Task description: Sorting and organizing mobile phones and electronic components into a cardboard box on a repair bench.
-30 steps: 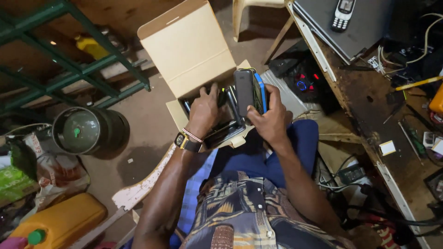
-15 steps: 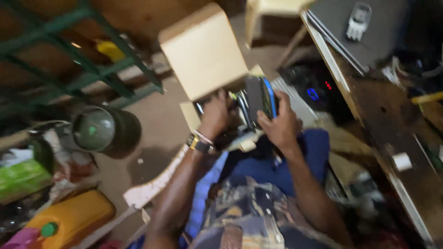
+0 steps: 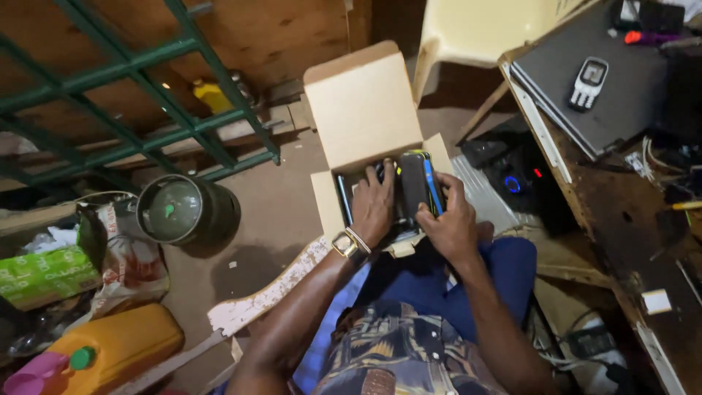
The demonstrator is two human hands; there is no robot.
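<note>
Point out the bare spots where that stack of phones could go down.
Free: the grey laptop lid around the small handset, and the brown floor between the gas cylinder and the cardboard box. Crowded: the box's inside, filled by the left hand, the right hand and the phones.

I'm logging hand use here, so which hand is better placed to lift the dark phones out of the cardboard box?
Probably the right hand: it already grips the upright stack of phones. The left hand lies flat inside the cardboard box.
</note>
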